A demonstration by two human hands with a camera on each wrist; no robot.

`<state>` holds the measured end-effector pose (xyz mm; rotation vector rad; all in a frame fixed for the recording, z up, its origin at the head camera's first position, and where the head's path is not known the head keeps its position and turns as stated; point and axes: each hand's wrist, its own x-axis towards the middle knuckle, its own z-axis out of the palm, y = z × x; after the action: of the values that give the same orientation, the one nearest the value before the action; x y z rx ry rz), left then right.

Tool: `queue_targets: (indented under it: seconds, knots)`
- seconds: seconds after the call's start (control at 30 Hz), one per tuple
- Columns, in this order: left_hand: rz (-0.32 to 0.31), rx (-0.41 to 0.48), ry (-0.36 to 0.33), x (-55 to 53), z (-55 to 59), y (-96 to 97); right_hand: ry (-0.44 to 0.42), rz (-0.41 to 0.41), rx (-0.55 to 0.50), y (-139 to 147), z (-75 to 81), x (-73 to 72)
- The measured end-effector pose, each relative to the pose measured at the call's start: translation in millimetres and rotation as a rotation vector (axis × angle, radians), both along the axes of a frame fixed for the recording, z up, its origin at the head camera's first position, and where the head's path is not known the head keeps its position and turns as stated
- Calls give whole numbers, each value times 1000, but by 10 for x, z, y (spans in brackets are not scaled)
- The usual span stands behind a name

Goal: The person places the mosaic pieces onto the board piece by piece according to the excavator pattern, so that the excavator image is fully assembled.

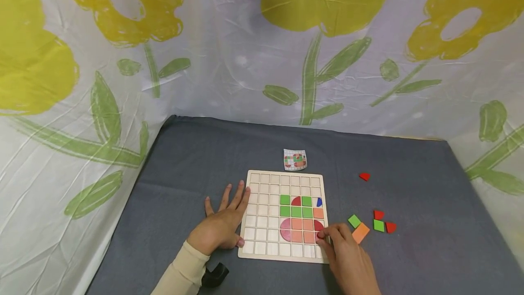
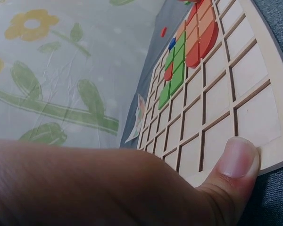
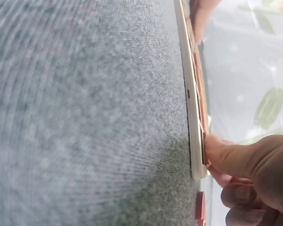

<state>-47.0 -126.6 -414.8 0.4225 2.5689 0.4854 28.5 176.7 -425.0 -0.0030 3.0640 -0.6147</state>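
A wooden grid board [image 1: 264, 222] lies on the dark cloth, with green squares [image 1: 296, 211], salmon squares [image 1: 303, 230], red and pink rounded pieces and a small blue piece [image 1: 319, 202] in its right half. My left hand [image 1: 221, 226] spreads along the board's left side, fingers straight. In the left wrist view its thumb [image 2: 237, 157] rests on the wooden rim. At the right edge, my right hand [image 1: 348, 254] pinches a red rounded piece [image 1: 319, 236] between thumb and index finger, over a lower cell. Fingertips cover part of that piece.
Right of the board lie loose green squares [image 1: 379, 226], an orange piece [image 1: 360, 232] and several red pieces [image 1: 390, 227]. Another red piece [image 1: 365, 176] lies farther back. A small printed pattern card [image 1: 295, 160] sits behind the board. A flowered curtain [image 1: 229, 72] hangs behind the table.
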Motion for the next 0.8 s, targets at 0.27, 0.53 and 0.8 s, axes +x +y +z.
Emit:
queue_targets:
  seconds: [0.27, 0.53, 0.8]
  knots:
    - [0, 10, 7, 10, -23, -16, 28, 3, 12, 3, -27, 2]
    - [0, 4, -10, 12, 1, -9, 26, 11, 10, 13, -7, -1]
    - [-3, -19, -4, 10, 18, 4, 102, 56, -1, 61, -46, -9]
